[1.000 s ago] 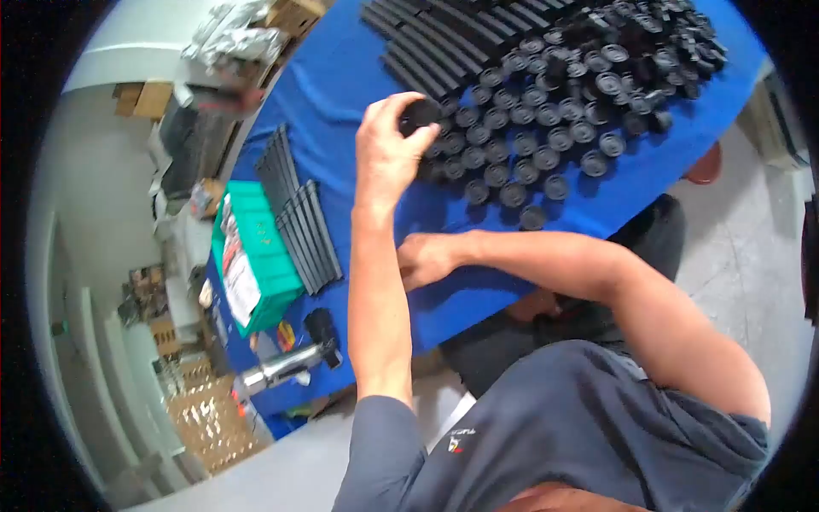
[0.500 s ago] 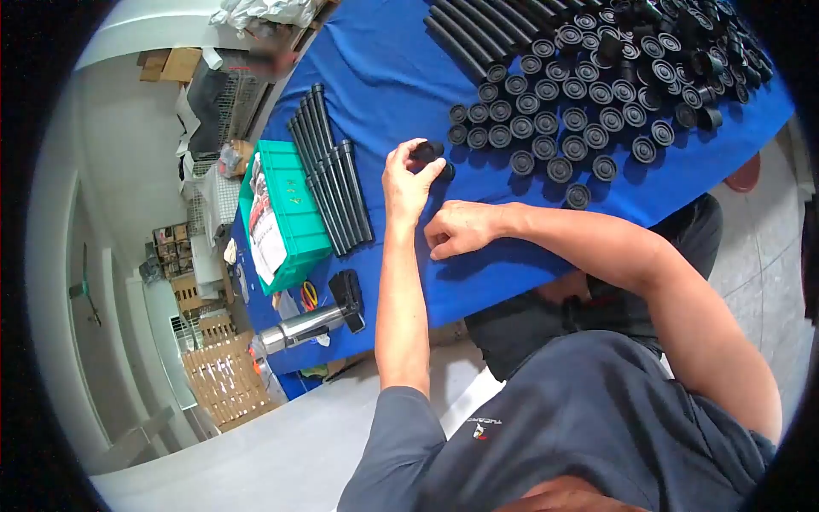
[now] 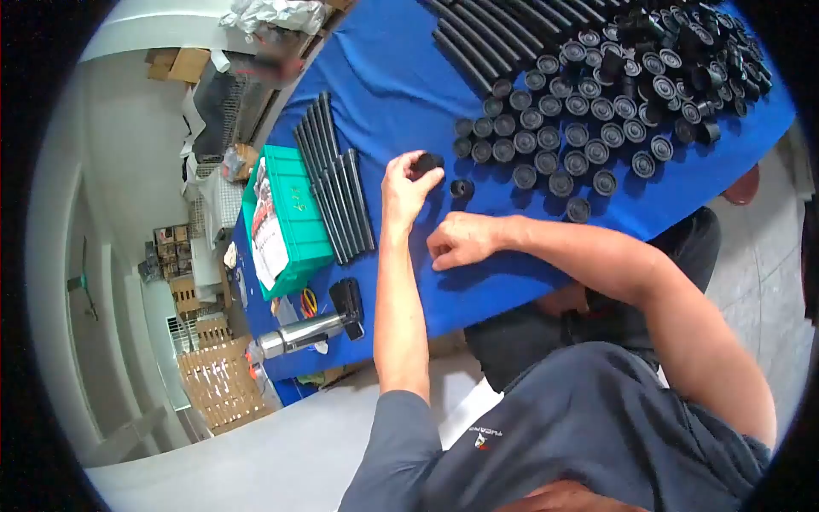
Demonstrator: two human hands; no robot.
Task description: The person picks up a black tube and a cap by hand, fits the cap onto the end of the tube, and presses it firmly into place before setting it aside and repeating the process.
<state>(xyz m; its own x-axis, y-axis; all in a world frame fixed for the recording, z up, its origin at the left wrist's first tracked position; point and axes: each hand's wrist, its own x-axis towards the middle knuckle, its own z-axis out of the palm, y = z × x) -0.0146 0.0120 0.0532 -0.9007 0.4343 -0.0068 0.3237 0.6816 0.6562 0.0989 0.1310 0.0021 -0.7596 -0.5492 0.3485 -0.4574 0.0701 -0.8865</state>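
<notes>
My left hand (image 3: pixel 408 192) pinches a black round cap (image 3: pixel 429 162) between thumb and fingers, just above the blue cloth. Another small black cap (image 3: pixel 461 189), with its hollow end showing, stands by itself to the right of that hand. My right hand (image 3: pixel 463 240) rests on the cloth below this cap, its fingers curled inward. Whatever may be inside those fingers is hidden. Many similar black caps with ringed faces (image 3: pixel 576 135) stand in loose rows farther right, and a denser heap lies behind them.
Black tubes (image 3: pixel 345 205) lie side by side next to a green crate (image 3: pixel 299 218) holding papers. More black tubes (image 3: pixel 486 38) lie at the back. A steel flask (image 3: pixel 299 334) and yellow-handled scissors (image 3: pixel 309 301) are near the left front edge of the blue-covered table (image 3: pixel 384 94).
The lone cap, earlier partly covered by my left thumb, now shows apart from that hand. My left hand still holds its cap, turned slightly. My right hand stays curled on the cloth.
</notes>
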